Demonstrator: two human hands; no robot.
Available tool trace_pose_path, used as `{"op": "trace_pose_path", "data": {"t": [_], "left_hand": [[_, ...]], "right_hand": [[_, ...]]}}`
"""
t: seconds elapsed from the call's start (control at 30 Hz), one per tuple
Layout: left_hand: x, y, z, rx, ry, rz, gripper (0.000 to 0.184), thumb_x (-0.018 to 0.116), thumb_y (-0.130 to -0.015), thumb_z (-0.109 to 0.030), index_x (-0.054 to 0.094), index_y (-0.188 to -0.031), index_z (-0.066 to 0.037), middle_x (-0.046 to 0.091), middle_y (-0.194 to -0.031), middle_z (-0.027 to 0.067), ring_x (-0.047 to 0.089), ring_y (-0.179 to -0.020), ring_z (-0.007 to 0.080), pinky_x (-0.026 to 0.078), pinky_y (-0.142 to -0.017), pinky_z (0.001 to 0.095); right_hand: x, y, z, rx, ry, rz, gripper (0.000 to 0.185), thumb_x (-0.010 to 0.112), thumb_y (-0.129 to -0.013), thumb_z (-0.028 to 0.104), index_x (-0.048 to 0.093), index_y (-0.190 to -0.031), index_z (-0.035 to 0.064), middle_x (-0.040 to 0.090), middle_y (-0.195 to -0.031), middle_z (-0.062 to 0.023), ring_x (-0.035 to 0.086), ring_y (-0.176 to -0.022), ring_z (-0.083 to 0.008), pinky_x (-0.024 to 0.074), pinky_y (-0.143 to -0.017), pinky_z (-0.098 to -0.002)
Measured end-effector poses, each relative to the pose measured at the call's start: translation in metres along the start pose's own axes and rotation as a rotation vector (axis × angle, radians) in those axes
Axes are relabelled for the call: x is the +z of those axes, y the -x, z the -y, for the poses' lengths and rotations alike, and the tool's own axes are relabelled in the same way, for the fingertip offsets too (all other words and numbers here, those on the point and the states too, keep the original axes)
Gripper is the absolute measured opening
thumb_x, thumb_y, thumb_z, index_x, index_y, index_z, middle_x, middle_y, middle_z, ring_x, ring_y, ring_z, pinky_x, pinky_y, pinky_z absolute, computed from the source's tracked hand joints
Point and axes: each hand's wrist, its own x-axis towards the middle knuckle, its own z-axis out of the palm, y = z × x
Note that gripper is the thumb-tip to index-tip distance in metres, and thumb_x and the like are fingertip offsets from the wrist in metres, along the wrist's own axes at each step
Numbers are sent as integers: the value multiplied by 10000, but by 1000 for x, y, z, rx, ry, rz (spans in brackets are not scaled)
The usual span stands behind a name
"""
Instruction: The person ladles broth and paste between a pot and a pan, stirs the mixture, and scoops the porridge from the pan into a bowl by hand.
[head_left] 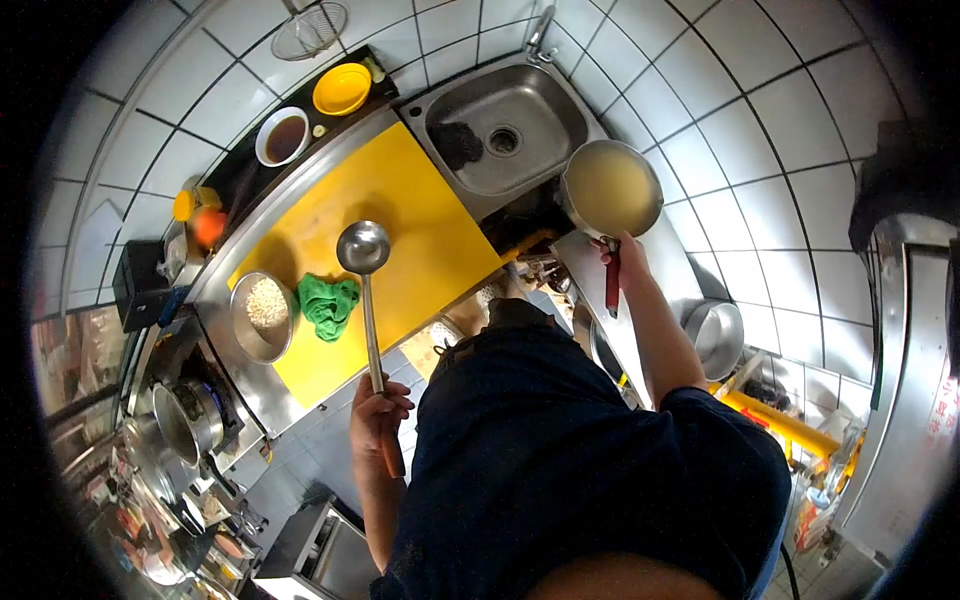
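My left hand (382,415) is closed around the brown handle of a metal ladle (363,248), whose bowl hangs over the yellow cutting board (425,235). On the other side, my right hand (625,262) grips the dark red handle of a saucepan (570,205) at the sink's right. Cloudy yellowish liquid (612,190) fills much of that pan. Left of the ladle, a crumpled green cloth (328,307) lies on the board. A metal bowl (247,343) beside the cloth holds pale, small pieces (267,303).
A steel sink (570,100) is set behind the board. A white bowl of dark liquid (284,138) and a yellow bowl (342,90) stand along the wall. Another pot (180,430) sits on the stove at left. An empty-looking metal pan (715,338) rests at right.
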Motion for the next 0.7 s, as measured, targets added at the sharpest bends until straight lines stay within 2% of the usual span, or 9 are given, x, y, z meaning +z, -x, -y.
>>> {"op": "trace_pose_path", "data": {"t": [0.47,0.7], "left_hand": [[43,14,3,24,28,-141,473,501,-593,-19,509,-1066,-8,660,-857,180,650,-638,269,518,-559,307],[53,16,3,33,18,-163,460,482,-611,-30,502,-1068,15,660,-869,184,650,-662,264,520,-583,304]], "right_hand": [[83,-89,21,-68,208,-51,136,525,-926,131,498,-988,13,527,-787,-96,543,-583,-186,439,-461,-290],[115,-113,36,21,336,-106,158,530,-914,123,500,-1037,28,537,-803,-98,560,-588,-185,444,-453,-282]]}}
